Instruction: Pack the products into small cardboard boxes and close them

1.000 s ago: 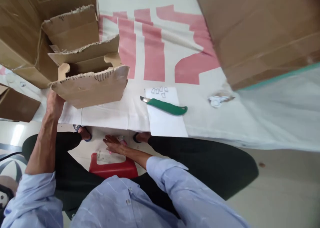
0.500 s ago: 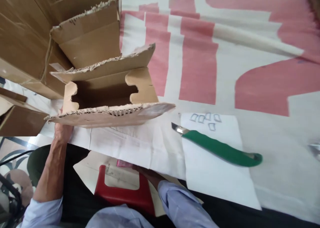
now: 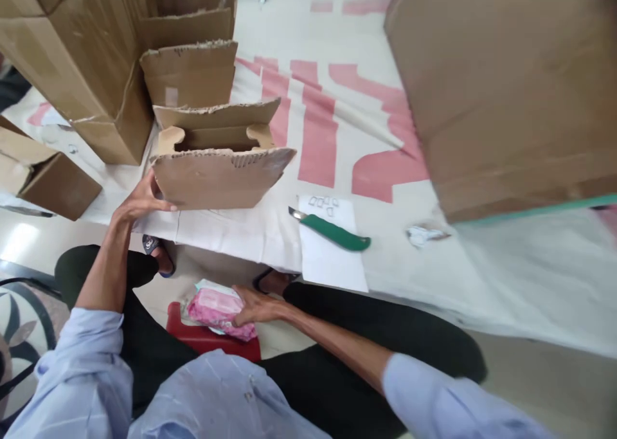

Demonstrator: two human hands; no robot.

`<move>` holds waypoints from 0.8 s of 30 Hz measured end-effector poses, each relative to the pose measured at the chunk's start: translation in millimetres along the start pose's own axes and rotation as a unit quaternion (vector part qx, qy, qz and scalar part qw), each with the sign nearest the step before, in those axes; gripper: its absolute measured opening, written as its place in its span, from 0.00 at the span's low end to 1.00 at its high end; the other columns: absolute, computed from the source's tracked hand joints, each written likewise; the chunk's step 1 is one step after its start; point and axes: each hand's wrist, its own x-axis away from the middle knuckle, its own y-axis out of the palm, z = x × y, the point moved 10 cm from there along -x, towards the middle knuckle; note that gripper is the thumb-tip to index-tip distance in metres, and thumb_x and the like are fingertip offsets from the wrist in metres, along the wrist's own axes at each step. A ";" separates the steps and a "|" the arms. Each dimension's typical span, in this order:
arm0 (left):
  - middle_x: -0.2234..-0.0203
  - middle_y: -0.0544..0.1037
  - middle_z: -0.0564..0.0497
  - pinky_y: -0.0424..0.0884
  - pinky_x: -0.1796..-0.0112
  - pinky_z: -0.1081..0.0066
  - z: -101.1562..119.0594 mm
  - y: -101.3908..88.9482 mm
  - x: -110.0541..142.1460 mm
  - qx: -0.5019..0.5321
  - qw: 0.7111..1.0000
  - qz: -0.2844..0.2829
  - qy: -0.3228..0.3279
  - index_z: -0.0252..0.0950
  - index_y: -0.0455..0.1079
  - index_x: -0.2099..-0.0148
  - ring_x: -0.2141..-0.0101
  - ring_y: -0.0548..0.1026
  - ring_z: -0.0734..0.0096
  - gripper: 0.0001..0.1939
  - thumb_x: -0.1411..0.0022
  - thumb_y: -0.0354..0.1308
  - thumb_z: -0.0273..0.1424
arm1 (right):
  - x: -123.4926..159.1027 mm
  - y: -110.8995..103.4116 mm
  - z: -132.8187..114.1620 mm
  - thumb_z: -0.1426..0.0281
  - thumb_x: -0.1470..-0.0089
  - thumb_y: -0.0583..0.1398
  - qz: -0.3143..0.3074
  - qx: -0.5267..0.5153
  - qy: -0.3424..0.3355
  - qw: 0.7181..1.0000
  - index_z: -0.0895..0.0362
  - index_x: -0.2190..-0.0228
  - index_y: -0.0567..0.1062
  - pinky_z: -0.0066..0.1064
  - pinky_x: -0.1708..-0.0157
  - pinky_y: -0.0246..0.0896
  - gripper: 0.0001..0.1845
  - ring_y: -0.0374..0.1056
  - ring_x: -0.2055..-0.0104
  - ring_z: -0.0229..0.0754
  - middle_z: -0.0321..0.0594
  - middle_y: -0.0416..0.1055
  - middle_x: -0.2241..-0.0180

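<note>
My left hand (image 3: 139,201) grips the lower left corner of an open cardboard box (image 3: 216,179), thumb along its front and the other fingers partly hidden behind its side. The box stands near the table's front edge with its torn-edged flaps raised; its inside is mostly out of sight. Below the table edge, my right hand (image 3: 260,306) is closed around a pink plastic packet (image 3: 216,307) with some pale blue showing at its edges. That packet is over a red plastic stool (image 3: 212,341) between my legs.
A green-handled cutter (image 3: 335,232) lies on a white paper (image 3: 332,268), blade exposed. Several cardboard boxes (image 3: 190,72) line up behind mine. Taller cartons (image 3: 91,60) stand left, a large carton (image 3: 511,92) right. A crumpled scrap (image 3: 425,235) lies on the white-and-red cloth (image 3: 270,233).
My right hand has come out from under the table edge, bringing the pink packet into view. The view has widened and shifted, showing the large carton at right. My left hand stays at the box.
</note>
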 end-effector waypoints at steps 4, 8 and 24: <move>0.34 0.71 0.34 0.71 0.38 0.36 4.7 11.7 -0.2 -0.051 0.996 -0.027 0.061 0.38 0.61 0.26 0.32 0.66 0.30 0.63 0.61 0.83 0.48 | 86.3 -22.9 -50.2 0.66 0.62 0.74 0.026 0.027 -0.069 0.997 0.56 0.46 0.72 0.37 0.52 0.67 0.39 0.71 0.52 0.49 0.41 0.74 0.52; 0.29 0.60 0.34 0.78 0.44 0.44 15.2 16.5 20.1 -0.095 0.989 0.024 0.115 0.46 0.53 0.21 0.31 0.63 0.33 0.66 0.58 0.80 0.43 | 143.8 -93.9 -80.1 0.63 0.57 0.71 0.213 0.096 -0.087 0.968 0.55 0.41 0.70 0.41 0.50 0.69 0.41 0.72 0.50 0.53 0.45 0.74 0.49; 0.32 0.61 0.36 0.72 0.40 0.44 75.7 44.8 57.1 -0.229 0.936 0.149 0.221 0.42 0.51 0.22 0.33 0.62 0.37 0.63 0.55 0.78 0.40 | 153.3 -193.6 -75.2 0.48 0.48 0.69 0.410 0.193 -0.144 0.880 0.54 0.37 0.71 0.57 0.35 0.65 0.43 0.68 0.35 0.63 0.55 0.70 0.38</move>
